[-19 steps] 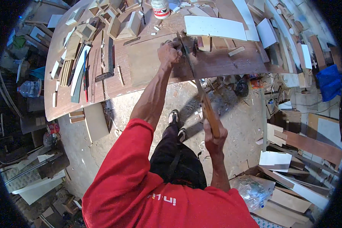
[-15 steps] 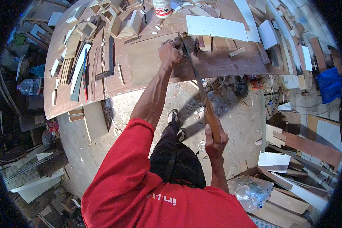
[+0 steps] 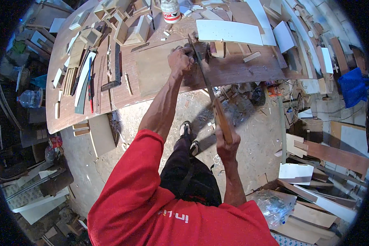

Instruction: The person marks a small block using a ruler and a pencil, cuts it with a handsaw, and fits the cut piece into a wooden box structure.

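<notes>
The right hand (image 3: 228, 146) has its fingers clamped on the brown wooden handle of a long handsaw (image 3: 211, 93) with a dark, narrow metal blade. The handle is over the floor, in front of the person's body, while the blade slants forward and to the left across the near edge of a wide brown wooden counter (image 3: 270, 70). The left hand (image 3: 180, 61) is over the counter, just left of the blade's far part, its fingers curled; whether they are clamped on anything cannot be told. A thin, flat tan board (image 3: 151, 67) lies on the counter, reaching to the left hand. Right of the blade, a long, slightly curved white panel (image 3: 229, 31) lies above a small pale wood block (image 3: 219, 50). Behind them stands a white plastic tub with red markings (image 3: 171, 17). Farther left are a three-sided pale wooden box (image 3: 142, 29), a dark L-shaped square (image 3: 118, 65) and narrow strips of wood. Wood scraps are strewn on the grey concrete floor (image 3: 250, 164), and a crumpled blue plastic sheet (image 3: 351, 88) hangs at the far right.
</notes>
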`<state>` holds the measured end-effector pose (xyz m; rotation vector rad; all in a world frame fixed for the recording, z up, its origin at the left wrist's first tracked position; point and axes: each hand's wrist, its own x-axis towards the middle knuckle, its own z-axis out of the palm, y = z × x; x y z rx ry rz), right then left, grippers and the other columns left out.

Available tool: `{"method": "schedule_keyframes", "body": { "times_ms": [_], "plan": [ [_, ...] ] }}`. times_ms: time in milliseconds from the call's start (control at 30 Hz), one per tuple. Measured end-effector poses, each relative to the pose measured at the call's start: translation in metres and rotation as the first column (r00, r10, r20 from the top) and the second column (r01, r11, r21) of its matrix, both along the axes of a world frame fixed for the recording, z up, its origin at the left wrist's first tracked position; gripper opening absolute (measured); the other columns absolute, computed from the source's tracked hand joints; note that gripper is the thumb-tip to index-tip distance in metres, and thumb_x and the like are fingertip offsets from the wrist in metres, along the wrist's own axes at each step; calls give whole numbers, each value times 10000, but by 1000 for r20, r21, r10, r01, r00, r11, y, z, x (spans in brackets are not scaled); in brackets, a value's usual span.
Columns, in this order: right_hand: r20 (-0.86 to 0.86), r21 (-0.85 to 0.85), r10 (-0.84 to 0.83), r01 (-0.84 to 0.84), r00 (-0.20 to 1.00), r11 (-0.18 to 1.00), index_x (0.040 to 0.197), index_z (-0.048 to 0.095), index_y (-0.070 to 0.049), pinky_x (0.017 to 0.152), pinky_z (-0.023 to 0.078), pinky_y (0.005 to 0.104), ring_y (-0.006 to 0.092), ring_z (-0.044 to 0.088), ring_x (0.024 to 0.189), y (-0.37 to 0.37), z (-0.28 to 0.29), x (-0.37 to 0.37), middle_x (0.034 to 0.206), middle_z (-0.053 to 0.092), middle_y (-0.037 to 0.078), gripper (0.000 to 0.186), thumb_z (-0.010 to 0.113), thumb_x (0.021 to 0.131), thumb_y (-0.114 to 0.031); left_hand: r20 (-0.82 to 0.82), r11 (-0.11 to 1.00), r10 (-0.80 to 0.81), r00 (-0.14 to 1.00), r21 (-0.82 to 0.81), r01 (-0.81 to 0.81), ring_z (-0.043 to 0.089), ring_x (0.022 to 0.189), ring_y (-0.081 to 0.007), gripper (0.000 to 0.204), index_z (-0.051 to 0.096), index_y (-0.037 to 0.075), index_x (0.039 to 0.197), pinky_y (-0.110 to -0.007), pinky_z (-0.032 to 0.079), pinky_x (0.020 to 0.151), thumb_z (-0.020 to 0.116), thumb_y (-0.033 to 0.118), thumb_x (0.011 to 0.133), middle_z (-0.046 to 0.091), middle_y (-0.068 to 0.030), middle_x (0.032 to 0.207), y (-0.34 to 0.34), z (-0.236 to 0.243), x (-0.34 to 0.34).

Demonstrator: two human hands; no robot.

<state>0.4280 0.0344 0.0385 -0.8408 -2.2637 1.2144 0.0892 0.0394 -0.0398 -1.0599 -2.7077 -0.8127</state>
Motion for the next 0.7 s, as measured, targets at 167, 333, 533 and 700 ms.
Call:
{"method": "schedule_keyframes", "body": {
  "times_ms": [167, 333, 533, 700],
  "plan": [
    [-71, -25, -43, 41, 997, 999, 1195, 573, 31, 540, 499, 370, 307, 664, 642, -14, 15, 14, 936, 676, 214, 359, 603, 878, -136, 66, 998, 56, 996, 35, -59, 565, 842, -334, 291, 701, 215, 955, -435, 499, 735, 679, 265, 669, 648, -58, 909, 1, 5, 4],
    [-43, -28, -13, 11, 999, 1000, 1190, 583, 39, 557, 503, 359, 295, 667, 642, -4, 4, -5, 811, 662, 207, 364, 570, 902, -184, 10, 999, 32, 999, 37, -32, 562, 835, -332, 326, 705, 218, 980, -428, 502, 737, 680, 258, 657, 646, -54, 908, -3, -2, -1],
    [-3, -107, -57, 57, 998, 993, 1163, 597, 61, 639, 504, 371, 195, 657, 744, -5, 11, 2, 862, 665, 195, 325, 597, 899, -129, 2, 999, -1, 1000, 41, 1, 564, 842, -343, 305, 704, 188, 978, -428, 505, 740, 664, 254, 682, 641, -58, 936, 0, 4, 2],
    [-13, -31, 16, -16, 1000, 999, 1183, 592, 50, 639, 506, 347, 205, 676, 785, -5, -3, 3, 934, 678, 197, 325, 586, 900, -109, -8, 999, -7, 1000, 31, 7, 564, 842, -349, 304, 698, 189, 983, -439, 506, 738, 656, 252, 688, 627, -59, 927, -1, 0, 0]
  ]
}}
